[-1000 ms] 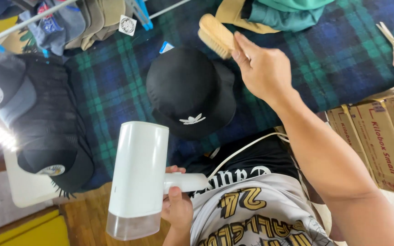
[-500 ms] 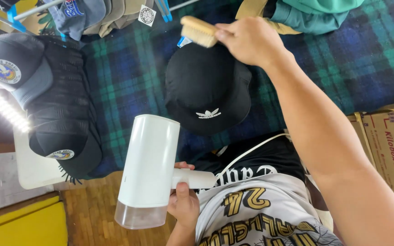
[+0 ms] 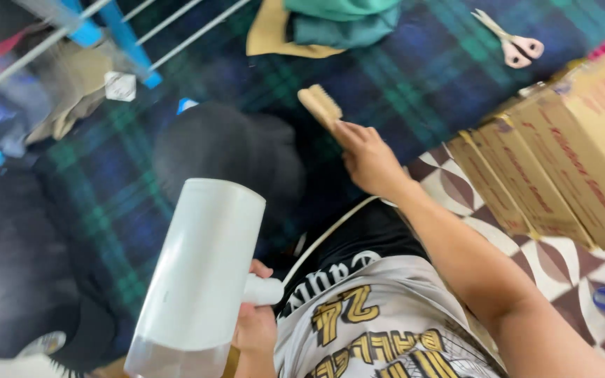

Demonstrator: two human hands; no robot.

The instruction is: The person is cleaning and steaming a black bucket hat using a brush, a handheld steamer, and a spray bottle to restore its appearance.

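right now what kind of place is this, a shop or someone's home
Most likely a home workspace for cleaning caps, not a shop: a dark plaid blanket covers the surface, flat brown cardboard boxes are stacked alongside, and the left hand grips a white handheld steamer while the right hand holds a wooden bristle brush.

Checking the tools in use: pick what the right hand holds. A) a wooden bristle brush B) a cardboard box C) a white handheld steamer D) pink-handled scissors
A: the right hand grips a wooden bristle brush beside the black hat; the left hand holds the white steamer.
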